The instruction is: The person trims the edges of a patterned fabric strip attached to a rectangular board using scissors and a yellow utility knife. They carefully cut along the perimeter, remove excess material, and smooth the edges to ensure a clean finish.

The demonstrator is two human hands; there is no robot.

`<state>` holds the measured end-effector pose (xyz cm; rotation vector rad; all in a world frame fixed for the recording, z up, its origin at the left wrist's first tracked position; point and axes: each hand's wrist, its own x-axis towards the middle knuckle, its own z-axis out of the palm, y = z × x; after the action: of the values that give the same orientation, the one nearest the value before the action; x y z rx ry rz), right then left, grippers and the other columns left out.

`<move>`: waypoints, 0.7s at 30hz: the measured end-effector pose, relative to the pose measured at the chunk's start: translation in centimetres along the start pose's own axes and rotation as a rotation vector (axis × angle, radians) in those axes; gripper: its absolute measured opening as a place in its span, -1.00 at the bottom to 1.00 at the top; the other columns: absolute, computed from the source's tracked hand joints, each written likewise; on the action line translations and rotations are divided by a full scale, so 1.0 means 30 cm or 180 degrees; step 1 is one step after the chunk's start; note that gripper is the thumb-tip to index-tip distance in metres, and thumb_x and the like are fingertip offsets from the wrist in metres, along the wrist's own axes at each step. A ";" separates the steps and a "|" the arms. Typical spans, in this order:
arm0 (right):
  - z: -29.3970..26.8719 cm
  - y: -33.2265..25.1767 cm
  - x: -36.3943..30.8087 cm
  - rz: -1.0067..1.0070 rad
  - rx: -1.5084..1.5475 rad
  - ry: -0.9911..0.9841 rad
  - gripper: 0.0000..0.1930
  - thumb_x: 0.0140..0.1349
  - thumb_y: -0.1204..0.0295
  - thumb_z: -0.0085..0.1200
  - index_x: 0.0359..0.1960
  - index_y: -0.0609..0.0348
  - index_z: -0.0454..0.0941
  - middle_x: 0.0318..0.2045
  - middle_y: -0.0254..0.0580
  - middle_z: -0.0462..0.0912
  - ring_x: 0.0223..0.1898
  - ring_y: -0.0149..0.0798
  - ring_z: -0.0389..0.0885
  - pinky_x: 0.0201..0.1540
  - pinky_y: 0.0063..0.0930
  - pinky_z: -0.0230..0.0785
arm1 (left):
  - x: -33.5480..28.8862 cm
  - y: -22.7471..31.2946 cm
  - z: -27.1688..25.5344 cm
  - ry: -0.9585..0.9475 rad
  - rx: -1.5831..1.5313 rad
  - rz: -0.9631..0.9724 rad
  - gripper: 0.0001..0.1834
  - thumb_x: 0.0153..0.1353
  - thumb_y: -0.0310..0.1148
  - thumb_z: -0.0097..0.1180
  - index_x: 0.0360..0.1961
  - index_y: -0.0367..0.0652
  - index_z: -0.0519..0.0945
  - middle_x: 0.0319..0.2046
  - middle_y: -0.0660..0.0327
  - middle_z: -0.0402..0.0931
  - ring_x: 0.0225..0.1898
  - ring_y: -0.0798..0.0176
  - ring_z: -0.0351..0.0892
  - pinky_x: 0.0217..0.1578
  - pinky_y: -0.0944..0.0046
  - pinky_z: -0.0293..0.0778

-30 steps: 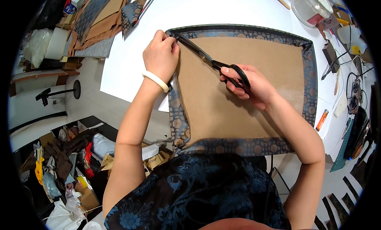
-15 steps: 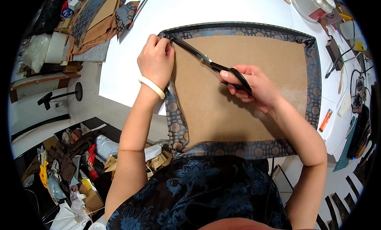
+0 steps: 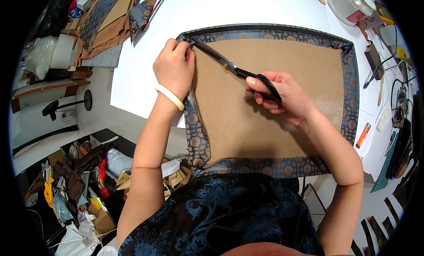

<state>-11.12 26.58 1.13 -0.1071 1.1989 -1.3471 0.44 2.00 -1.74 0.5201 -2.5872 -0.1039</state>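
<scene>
Black scissors (image 3: 239, 73), viewed from my remote post, fill my right hand (image 3: 288, 97), fingers closed around the handles, blades aimed at the ten o'clock corner of a brown board (image 3: 269, 110) bordered with patterned cloth (image 3: 265, 166). My left hand (image 3: 174, 66) curls at that same corner; whether it pinches the cloth, I cannot tell. The board lies at the near edge of the white table (image 3: 238, 8), an orange lighter (image 3: 363, 135) beyond it at four o'clock.

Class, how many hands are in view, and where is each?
2: the left hand at the upper-left corner of the brown, fabric-edged panel, and the right hand over it, gripping the black-handled scissors. No other hand shows.
</scene>
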 end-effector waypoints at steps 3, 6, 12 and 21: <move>0.009 0.002 -0.002 -0.0016 -0.0053 0.0058 -0.66 0.26 0.12 0.39 -0.37 0.09 0.56 -0.57 -0.43 0.52 -0.70 -0.66 0.28 -0.70 -0.77 -0.01 | 0.001 0.003 0.001 -0.0013 0.0042 -0.0006 -0.93 0.13 -0.46 0.32 -0.35 -0.20 0.70 -0.45 0.16 0.52 -0.50 0.11 0.59 -0.43 0.20 0.51; 0.009 0.008 -0.001 -0.0019 -0.0067 0.0085 -0.64 0.24 0.10 0.40 -0.35 0.10 0.57 -0.56 -0.43 0.51 -0.69 -0.66 0.28 -0.69 -0.77 0.01 | 0.001 0.004 0.002 -0.0046 0.0061 -0.0037 -0.93 0.13 -0.46 0.32 -0.35 -0.18 0.70 -0.45 0.15 0.52 -0.50 0.11 0.59 -0.43 0.21 0.50; 0.017 0.010 -0.005 -0.0023 -0.0027 0.0126 -0.64 0.24 0.11 0.40 -0.34 0.13 0.58 -0.56 -0.43 0.51 -0.69 -0.65 0.29 -0.69 -0.77 0.03 | -0.002 0.006 0.000 -0.0078 -0.0012 -0.0094 -0.97 0.10 -0.48 0.28 -0.42 -0.17 0.66 -0.42 0.16 0.51 -0.44 0.06 0.59 -0.43 0.13 0.53; 0.016 0.025 0.002 -0.0054 0.0043 0.0122 -0.67 0.27 0.15 0.38 -0.33 0.14 0.58 -0.59 -0.43 0.51 -0.71 -0.65 0.31 -0.72 -0.77 0.05 | 0.000 0.005 -0.002 -0.0043 0.0052 -0.0034 -0.94 0.13 -0.46 0.31 -0.36 -0.17 0.71 -0.46 0.17 0.52 -0.50 0.12 0.59 -0.44 0.20 0.49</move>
<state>-10.30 26.50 0.80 -0.0824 1.2233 -1.3772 0.42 2.14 -1.66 0.5411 -2.6007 -0.0903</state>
